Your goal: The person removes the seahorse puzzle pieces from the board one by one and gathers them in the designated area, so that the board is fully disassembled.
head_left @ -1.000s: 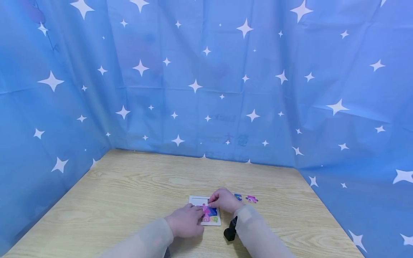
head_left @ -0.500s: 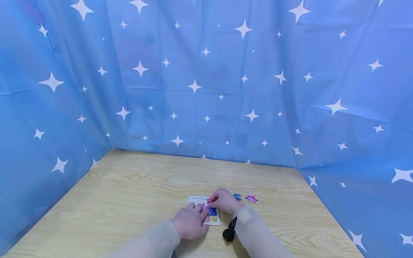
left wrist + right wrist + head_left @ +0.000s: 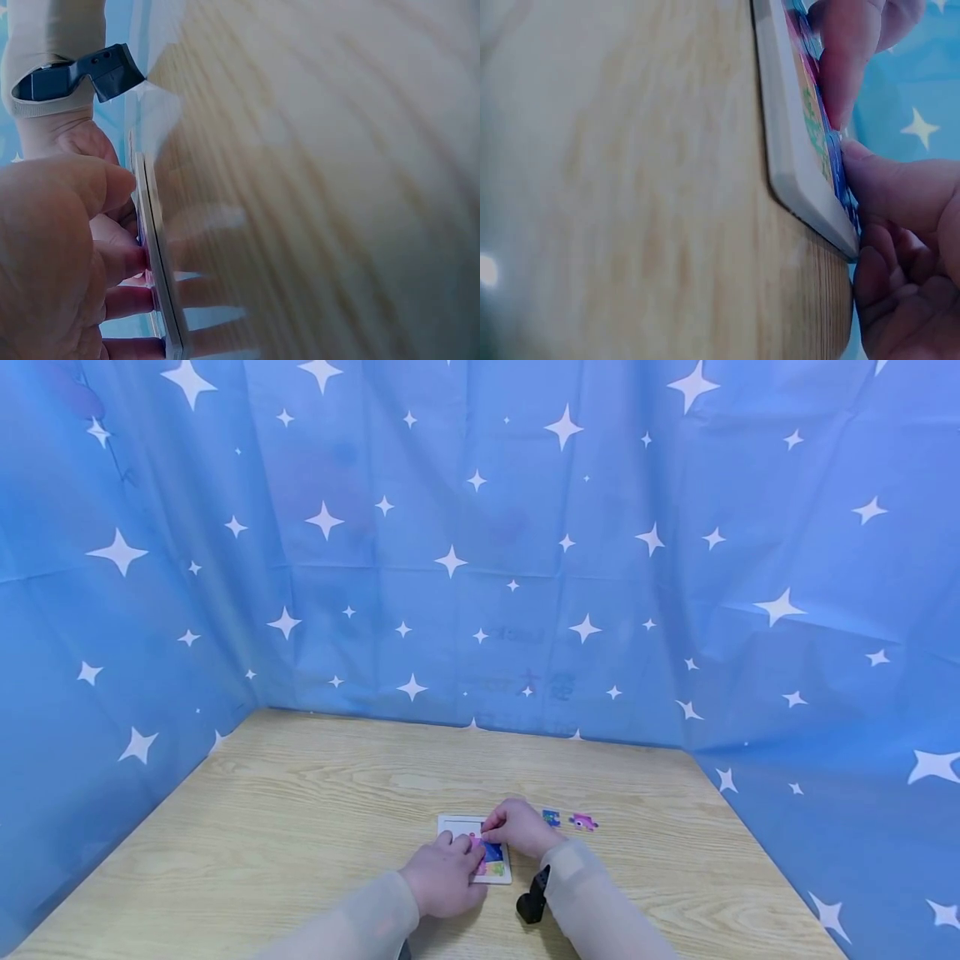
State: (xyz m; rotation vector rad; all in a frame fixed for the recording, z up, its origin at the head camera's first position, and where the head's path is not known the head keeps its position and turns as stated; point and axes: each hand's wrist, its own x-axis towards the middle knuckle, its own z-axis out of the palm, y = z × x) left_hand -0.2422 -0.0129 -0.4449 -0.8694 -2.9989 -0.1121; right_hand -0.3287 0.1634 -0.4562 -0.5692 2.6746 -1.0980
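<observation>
A small jigsaw puzzle in a white tray (image 3: 497, 880) lies on the table between my hands. Pink, dark blue and green-yellow pieces show in it. My left hand (image 3: 444, 875) lies over the left half, its extended fingers pressing on the pieces and covering part of them. At the tray's upper right, my right hand (image 3: 523, 828) pinches a dark puzzle piece (image 3: 484, 827) between thumb and fingers; most of that piece is hidden. In the right wrist view the thumb (image 3: 900, 184) touches dark blue pieces along the tray's edge, close to a left fingertip.
Two loose pieces, one blue-green (image 3: 551, 817) and one pink with an eye (image 3: 582, 822), lie right of the tray. A black wrist camera (image 3: 532, 902) hangs under the right sleeve. Blue star-patterned cloth (image 3: 480, 593) surrounds the wooden table (image 3: 315, 785).
Over the last second my left hand has slid a little to the right across the puzzle. My right hand keeps its pinch at the same spot.
</observation>
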